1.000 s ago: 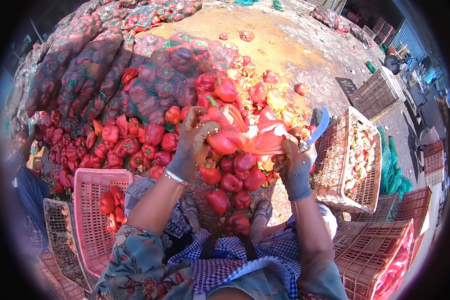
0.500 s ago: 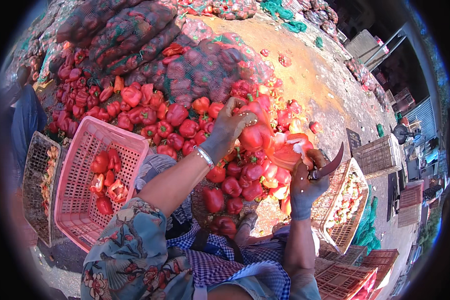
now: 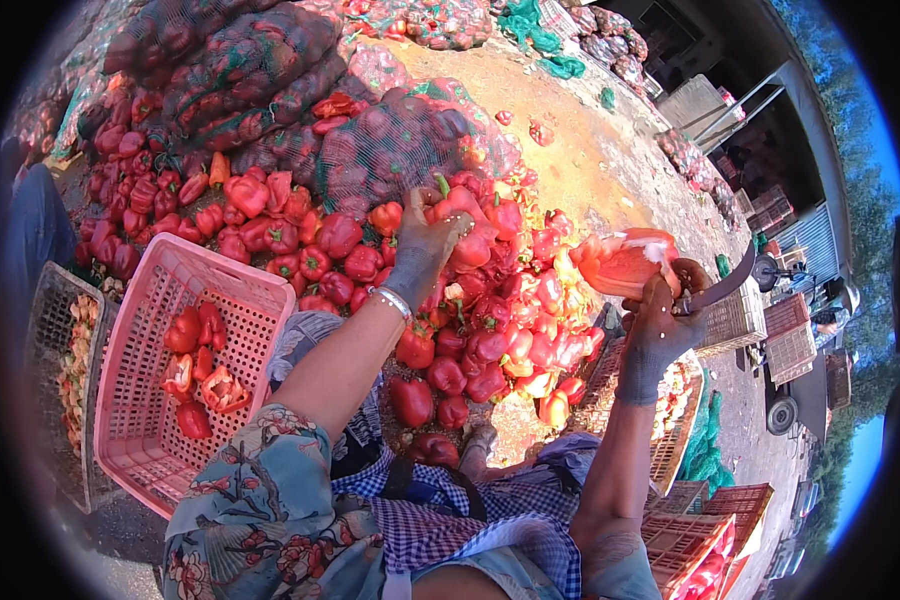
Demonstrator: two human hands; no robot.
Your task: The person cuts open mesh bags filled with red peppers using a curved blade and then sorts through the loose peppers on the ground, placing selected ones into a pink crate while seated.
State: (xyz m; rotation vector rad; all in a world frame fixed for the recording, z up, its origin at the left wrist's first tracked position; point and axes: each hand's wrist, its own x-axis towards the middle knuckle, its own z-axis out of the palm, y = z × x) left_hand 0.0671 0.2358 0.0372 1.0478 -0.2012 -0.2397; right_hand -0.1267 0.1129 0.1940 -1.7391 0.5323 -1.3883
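Note:
My left hand (image 3: 422, 248), in a grimy grey glove, curls its fingers round a red bell pepper (image 3: 475, 240) over the heap; its underside blends into the peppers behind. Farther right, my gloved right hand (image 3: 660, 325) is closed on a curved-blade knife (image 3: 725, 285). The same hand also grips a cut-open red bell pepper (image 3: 615, 262), its pale inside partly showing. Below both hands spreads the heap of whole red bell peppers (image 3: 485, 345).
A pink plastic crate (image 3: 120, 400) holding several cut peppers stands at my left, beside a darker crate (image 3: 42, 330) of pale scraps. Stuffed mesh sacks (image 3: 260, 75) lie beyond the heap. Another scrap crate (image 3: 685, 440) and reddish crates (image 3: 685, 545) are at my right.
My right hand has moved right and up with the knife and cut pepper, away from my left hand. My left hand has shifted slightly left. The view has turned a little rightward.

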